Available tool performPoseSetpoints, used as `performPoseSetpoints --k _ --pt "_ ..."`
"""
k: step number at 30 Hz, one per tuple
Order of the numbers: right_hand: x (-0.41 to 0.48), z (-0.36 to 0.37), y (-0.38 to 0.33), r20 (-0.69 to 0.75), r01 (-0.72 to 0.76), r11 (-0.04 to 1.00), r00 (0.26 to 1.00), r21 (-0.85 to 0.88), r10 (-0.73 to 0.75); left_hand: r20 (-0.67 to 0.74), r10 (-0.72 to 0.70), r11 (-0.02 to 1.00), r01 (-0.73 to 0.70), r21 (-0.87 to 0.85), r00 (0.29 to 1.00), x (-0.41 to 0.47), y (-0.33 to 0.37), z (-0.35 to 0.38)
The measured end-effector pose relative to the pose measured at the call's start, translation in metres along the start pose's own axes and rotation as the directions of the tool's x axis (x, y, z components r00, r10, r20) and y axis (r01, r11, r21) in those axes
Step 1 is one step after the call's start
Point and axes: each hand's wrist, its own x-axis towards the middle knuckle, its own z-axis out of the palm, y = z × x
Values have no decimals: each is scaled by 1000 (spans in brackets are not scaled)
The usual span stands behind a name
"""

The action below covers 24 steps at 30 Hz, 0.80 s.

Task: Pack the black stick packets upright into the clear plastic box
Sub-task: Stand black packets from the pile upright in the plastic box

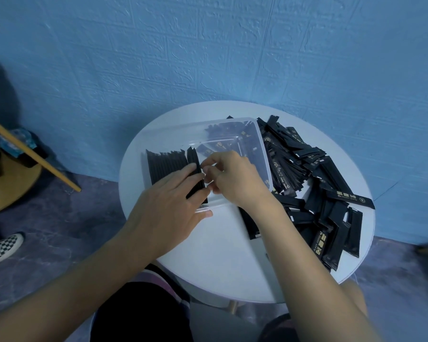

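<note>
Packets (163, 164) stand packed in a tight row at the left end of the box (263, 154), right under the left fingers. Well left of those fingers, down on the floor, are a checkered shoe (6, 245) and a slanting wooden pole (35, 156).

The left hand (168, 208) lies flat over the row. Its fingers (183, 174) are straight and slightly spread, pressing on the row, and the thumb reaches along the box's near rim. Just past the left fingertips, an end packet (194, 166) leans tilted against the row.

The right hand (235, 178) meets it from the other side. Its fingers (213, 157) are curled, and thumb and forefinger pinch that packet's right edge.

Beyond the right fingers, more black shapes show through the box's clear far end; I cannot tell whether they lie inside or behind it. Right of the right hand, a loose pile (319, 193) of packets lies flat and crisscrossed on the white round table (220, 262). Some of it touches the box's right wall, and some runs under the right wrist.
</note>
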Motion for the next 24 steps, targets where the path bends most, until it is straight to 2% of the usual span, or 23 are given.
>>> performPoseSetpoints --k 15,24 --pt "-1 -2 1 41 -57 996 998 70 54 5 17 1000 -17 11 1000 1 -3 -3" --pt "0 -2 3 90 -56 998 994 15 54 40 26 1000 -25 -17 999 0 -4 0"
